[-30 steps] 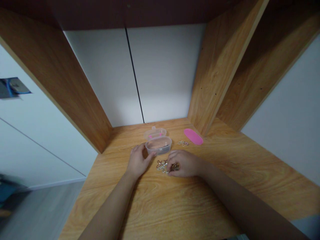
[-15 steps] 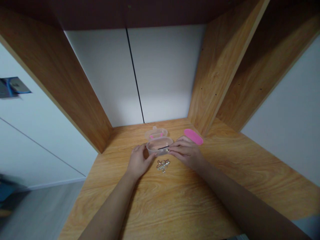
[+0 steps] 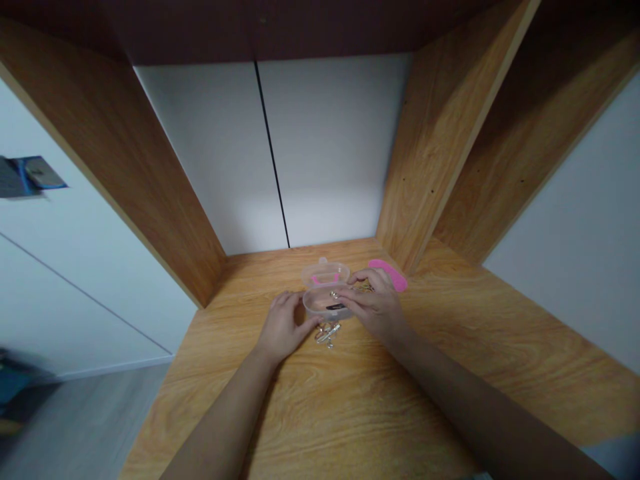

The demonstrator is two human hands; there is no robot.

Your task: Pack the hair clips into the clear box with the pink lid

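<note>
A clear plastic oval case (image 3: 313,308) lies on the wooden surface, its see-through lid (image 3: 325,272) hinged back and carrying a pink handle (image 3: 320,278). My left hand (image 3: 285,328) grips the case's left end, with the thumb along its front. Over the right part of the case, my right hand (image 3: 376,308) pinches a small shiny metal clip (image 3: 334,294), too small to make out well. A flat dark piece (image 3: 335,307) shows inside. In front of the case is a small pile of shiny metal clips (image 3: 328,335). Gold-coloured bits (image 3: 365,287) are partly hidden behind my right fingers.
A pink oval piece (image 3: 390,275) lies behind my right hand, near the upright wooden panel (image 3: 425,153). The wooden surface (image 3: 320,413) is bounded by a white back wall (image 3: 330,153) and another wooden panel (image 3: 130,153) at left. Grey floor shows lower left.
The case has shifted slightly right and toward me, closer to the clip pile, with my left hand along. My right fingers have moved from its front right edge to above its inside.
</note>
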